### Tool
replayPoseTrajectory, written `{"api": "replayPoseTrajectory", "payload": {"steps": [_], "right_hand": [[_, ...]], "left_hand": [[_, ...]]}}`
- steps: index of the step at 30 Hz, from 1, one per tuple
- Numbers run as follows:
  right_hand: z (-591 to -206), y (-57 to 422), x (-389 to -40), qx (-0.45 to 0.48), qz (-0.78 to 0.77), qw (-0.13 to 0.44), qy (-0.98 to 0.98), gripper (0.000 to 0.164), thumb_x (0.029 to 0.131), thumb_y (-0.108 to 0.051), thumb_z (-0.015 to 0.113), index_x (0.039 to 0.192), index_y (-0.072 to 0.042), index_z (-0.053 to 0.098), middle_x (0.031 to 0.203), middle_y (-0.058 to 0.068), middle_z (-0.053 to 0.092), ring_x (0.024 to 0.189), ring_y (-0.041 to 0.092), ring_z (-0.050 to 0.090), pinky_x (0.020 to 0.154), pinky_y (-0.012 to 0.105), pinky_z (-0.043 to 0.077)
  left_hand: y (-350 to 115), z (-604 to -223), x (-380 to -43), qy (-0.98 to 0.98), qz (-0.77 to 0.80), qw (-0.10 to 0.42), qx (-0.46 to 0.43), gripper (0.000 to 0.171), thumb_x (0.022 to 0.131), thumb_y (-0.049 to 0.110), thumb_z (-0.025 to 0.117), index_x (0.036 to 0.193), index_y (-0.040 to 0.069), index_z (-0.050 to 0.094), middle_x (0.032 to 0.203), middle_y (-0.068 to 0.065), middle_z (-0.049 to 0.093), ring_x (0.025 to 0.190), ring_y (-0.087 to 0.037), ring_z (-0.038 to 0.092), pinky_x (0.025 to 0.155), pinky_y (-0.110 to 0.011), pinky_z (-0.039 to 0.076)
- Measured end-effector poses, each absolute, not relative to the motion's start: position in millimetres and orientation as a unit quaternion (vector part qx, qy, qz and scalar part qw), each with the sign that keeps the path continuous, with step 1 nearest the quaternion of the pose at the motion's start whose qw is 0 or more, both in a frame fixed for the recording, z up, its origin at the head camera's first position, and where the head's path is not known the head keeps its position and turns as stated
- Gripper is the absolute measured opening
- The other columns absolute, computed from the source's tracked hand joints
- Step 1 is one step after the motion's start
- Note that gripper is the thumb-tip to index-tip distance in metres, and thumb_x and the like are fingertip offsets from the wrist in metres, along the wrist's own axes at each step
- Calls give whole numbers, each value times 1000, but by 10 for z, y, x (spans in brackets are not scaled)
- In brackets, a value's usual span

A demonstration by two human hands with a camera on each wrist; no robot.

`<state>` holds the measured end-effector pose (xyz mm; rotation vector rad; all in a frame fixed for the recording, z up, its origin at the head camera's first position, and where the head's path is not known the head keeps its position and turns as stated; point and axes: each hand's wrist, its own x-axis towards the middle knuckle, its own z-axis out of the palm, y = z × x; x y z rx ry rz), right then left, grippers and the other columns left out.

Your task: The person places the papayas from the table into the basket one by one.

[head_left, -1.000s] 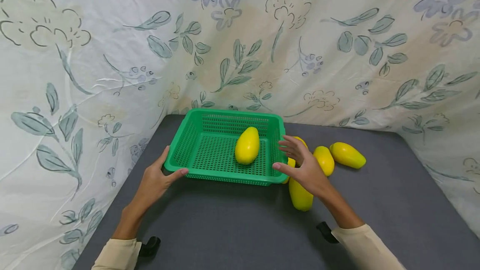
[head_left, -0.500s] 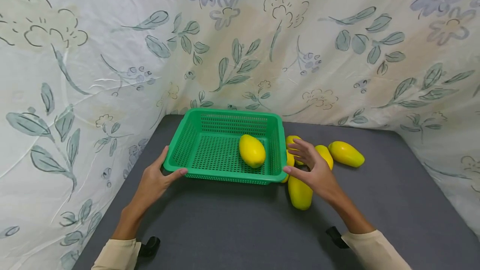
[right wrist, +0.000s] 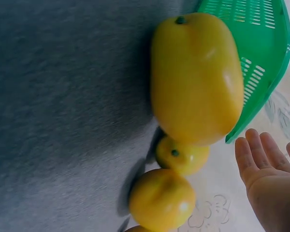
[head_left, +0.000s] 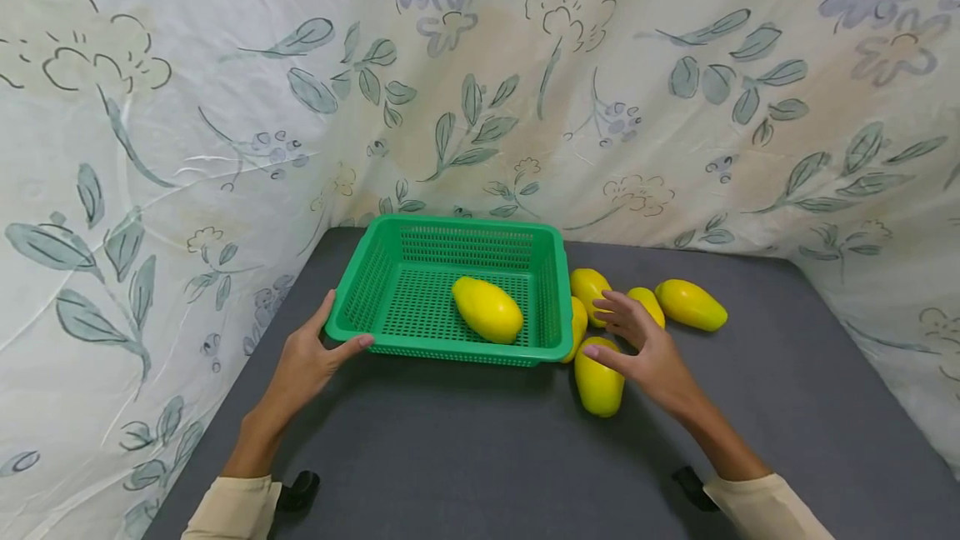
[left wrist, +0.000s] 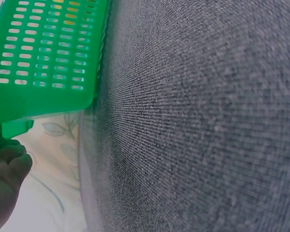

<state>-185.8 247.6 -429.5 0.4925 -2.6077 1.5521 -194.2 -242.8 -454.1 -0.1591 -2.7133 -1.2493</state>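
Note:
A green perforated plastic basket (head_left: 465, 350) stands on the table with one yellow mango (head_left: 487, 311) lying inside. My left hand (head_left: 303, 365) holds its left front corner, the thumb at the front rim and the fingers at the left side. In the left wrist view, the basket (left wrist: 43, 101) hides part of that grip. My right hand (head_left: 652, 361) hovers over mangoes to the right of the basket, fingers spread and holding nothing. The right wrist view shows a large mango (right wrist: 195, 77) beside the basket wall, apart from the open palm (right wrist: 275, 193).
Several more mangoes lie right of the basket, one in front (head_left: 598, 390), one at the back (head_left: 588, 283) and one farthest right (head_left: 692, 305). Dark grey cloth (head_left: 450, 457) covers the table. A floral curtain (head_left: 480, 90) hangs behind and at the sides.
The mango in the basket has rolled and turned, its end now pointing left. My right hand has drawn away from the basket to the right. The left hand keeps its place.

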Motion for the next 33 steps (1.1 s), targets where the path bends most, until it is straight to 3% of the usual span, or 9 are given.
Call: {"api": "replayPoseTrajectory", "payload": {"steps": [6, 17, 19, 24, 27, 33], "right_hand": [[-4361, 2579, -1834, 156, 492, 40, -856, 79, 99, -22, 79, 165, -20, 35, 159, 10, 50, 140, 32, 53, 112, 22, 45], [-4451, 2706, -1808, 149, 467, 25, -871, 83, 97, -27, 81, 166, -19, 34, 158, 14, 51, 141, 35, 53, 111, 17, 43], [-4467, 2714, -1802, 147, 463, 25, -874, 85, 96, -27, 82, 166, -16, 34, 158, 15, 51, 141, 35, 53, 113, 24, 45], [-4515, 2710, -1806, 138, 462, 7, -876, 87, 95, -30, 83, 164, -9, 35, 157, 17, 51, 141, 39, 53, 114, 57, 45], [-4543, 2703, -1810, 135, 463, -2, -876, 88, 94, -32, 84, 163, -7, 36, 158, 19, 50, 141, 41, 53, 112, 63, 45], [-4599, 2687, -1810, 140, 457, -10, -878, 92, 92, -33, 86, 164, -6, 35, 159, 20, 48, 143, 42, 51, 112, 63, 46]], "left_hand": [[-2417, -4536, -1942, -904, -417, 74, -54, 105, 96, 39, 81, 170, 5, 15, 170, -27, 29, 153, -50, 35, 114, -67, 38], [-2423, -4524, -1944, -907, -412, 68, -51, 105, 96, 40, 80, 170, 6, 14, 171, -26, 27, 153, -51, 33, 115, -68, 37], [-2419, -4521, -1947, -908, -411, 67, -52, 105, 96, 41, 80, 170, 5, 14, 171, -27, 28, 153, -51, 33, 114, -68, 38], [-2413, -4519, -1947, -907, -411, 69, -52, 105, 96, 40, 80, 170, 4, 15, 170, -27, 29, 152, -51, 35, 113, -68, 40], [-2413, -4520, -1946, -907, -413, 69, -52, 105, 96, 40, 80, 170, 4, 15, 170, -28, 30, 153, -51, 35, 113, -67, 39], [-2416, -4531, -1945, -907, -412, 70, -51, 105, 96, 40, 80, 170, 5, 14, 169, -28, 30, 153, -51, 35, 113, -68, 39]]}}
